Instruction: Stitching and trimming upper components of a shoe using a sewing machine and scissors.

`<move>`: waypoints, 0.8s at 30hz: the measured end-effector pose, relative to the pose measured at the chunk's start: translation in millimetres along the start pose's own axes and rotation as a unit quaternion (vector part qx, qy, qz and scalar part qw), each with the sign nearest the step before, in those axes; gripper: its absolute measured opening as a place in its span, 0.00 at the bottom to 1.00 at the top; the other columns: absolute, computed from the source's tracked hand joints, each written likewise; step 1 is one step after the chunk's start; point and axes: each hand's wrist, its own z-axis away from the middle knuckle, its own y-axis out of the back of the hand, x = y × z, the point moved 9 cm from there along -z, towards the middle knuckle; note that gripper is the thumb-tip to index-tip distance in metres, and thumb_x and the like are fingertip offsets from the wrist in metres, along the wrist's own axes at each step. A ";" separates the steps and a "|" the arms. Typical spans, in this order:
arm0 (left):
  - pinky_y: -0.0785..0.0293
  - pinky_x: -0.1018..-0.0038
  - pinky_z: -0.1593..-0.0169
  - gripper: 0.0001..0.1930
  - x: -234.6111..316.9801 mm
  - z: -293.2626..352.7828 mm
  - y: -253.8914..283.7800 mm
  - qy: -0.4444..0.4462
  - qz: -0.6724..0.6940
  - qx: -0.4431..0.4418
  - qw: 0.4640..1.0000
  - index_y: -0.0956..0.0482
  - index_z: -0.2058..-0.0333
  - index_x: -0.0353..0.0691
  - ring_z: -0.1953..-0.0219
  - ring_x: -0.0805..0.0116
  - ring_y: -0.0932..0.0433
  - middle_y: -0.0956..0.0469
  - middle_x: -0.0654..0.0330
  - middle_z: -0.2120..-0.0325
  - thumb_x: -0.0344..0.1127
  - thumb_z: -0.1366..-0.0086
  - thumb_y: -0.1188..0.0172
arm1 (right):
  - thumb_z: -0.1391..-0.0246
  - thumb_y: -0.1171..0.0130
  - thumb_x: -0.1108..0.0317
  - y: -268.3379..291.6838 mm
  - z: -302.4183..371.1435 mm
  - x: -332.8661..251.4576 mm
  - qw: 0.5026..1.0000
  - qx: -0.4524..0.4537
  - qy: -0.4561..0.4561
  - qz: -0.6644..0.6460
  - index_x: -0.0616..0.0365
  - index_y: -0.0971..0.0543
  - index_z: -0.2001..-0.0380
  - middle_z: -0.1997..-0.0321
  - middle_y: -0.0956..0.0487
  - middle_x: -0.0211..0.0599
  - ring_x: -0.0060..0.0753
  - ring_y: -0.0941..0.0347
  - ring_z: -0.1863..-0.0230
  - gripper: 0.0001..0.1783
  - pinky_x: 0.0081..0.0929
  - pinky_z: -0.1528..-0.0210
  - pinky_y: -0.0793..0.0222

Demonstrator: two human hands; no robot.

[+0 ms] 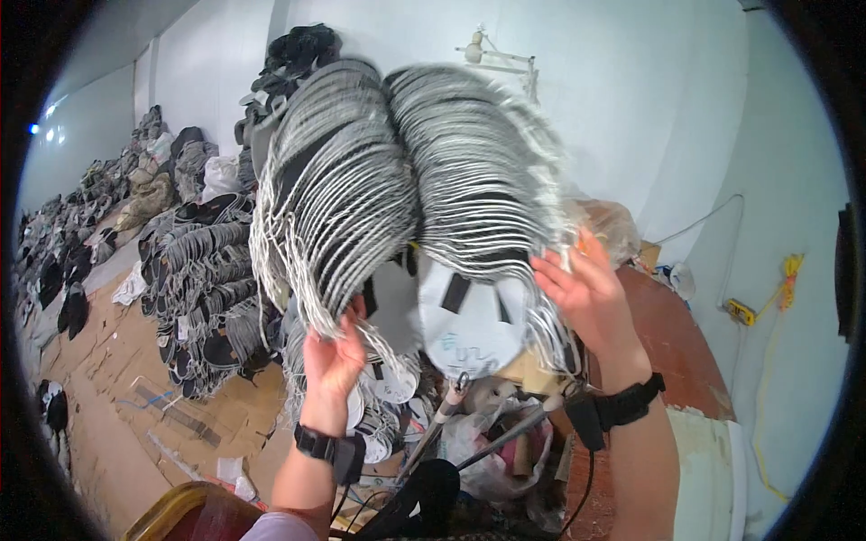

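Two tall, bulging stacks stand side by side before me: the left stack and the right stack. Both are flat grey and black pieces edged with white cord, their loose cord ends hanging at the outer sides. My left hand is closed around cord ends at the lower part of the left stack. At the right stack's outer edge, my right hand has cord ends between thumb and fingers. A rounded white piece with two dark strips and handwriting faces me at the bottom of the right stack.
Below the stacks are metal poles and a clear plastic bag. More corded bundles lie on cardboard at left, with a long heap behind. A reddish-brown board and a yellow cable are at right.
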 end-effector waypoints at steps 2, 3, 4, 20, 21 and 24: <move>0.20 0.61 0.50 0.27 61.1 11.9 23.7 -0.137 -0.040 0.005 0.990 0.37 0.42 0.32 0.46 0.47 0.29 0.33 0.40 0.46 0.45 0.32 0.48 | 0.41 0.45 0.67 3.8 7.4 19.0 0.999 0.026 -0.021 0.029 0.58 0.38 0.38 0.42 0.34 0.43 0.33 0.31 0.45 0.28 0.37 0.43 0.33; 0.20 0.59 0.49 0.32 86.6 25.0 47.0 -0.187 -0.004 0.049 0.981 0.43 0.39 0.35 0.46 0.46 0.29 0.34 0.40 0.46 0.47 0.34 0.45 | 0.41 0.45 0.67 10.7 17.0 27.0 0.996 0.048 -0.024 0.077 0.59 0.40 0.36 0.36 0.38 0.44 0.33 0.33 0.42 0.31 0.37 0.41 0.35; 0.21 0.57 0.49 0.37 109.9 44.4 77.7 -0.254 0.054 0.125 0.957 0.49 0.37 0.37 0.46 0.46 0.30 0.35 0.41 0.45 0.49 0.36 0.43 | 0.41 0.45 0.67 18.0 31.8 35.3 0.996 0.056 -0.036 0.065 0.59 0.40 0.36 0.36 0.38 0.44 0.33 0.33 0.42 0.31 0.37 0.41 0.35; 0.25 0.71 0.68 0.09 -215.4 113.9 -29.8 0.002 -0.770 -0.295 0.566 0.22 0.66 0.33 0.72 0.61 0.20 0.20 0.54 0.73 0.33 0.39 0.37 | 0.46 0.48 0.75 125.8 279.8 -51.7 0.942 0.267 0.074 0.188 0.65 0.26 0.64 0.67 0.24 0.41 0.30 0.29 0.68 0.07 0.28 0.64 0.32; 0.25 0.70 0.68 0.08 -239.4 113.4 -20.0 0.047 -0.766 -0.326 0.552 0.21 0.66 0.33 0.71 0.60 0.20 0.19 0.54 0.72 0.31 0.41 0.36 | 0.46 0.48 0.75 135.7 299.5 -54.9 0.931 0.301 0.071 0.193 0.65 0.26 0.65 0.68 0.25 0.42 0.30 0.29 0.69 0.06 0.28 0.65 0.32; 0.25 0.70 0.70 0.07 -298.8 111.5 18.1 0.158 -0.750 -0.377 0.520 0.20 0.66 0.34 0.72 0.59 0.20 0.20 0.56 0.73 0.28 0.44 0.34 | 0.48 0.48 0.77 161.2 353.6 -63.9 0.907 0.365 0.074 0.195 0.66 0.25 0.66 0.69 0.24 0.42 0.31 0.27 0.71 0.06 0.27 0.65 0.31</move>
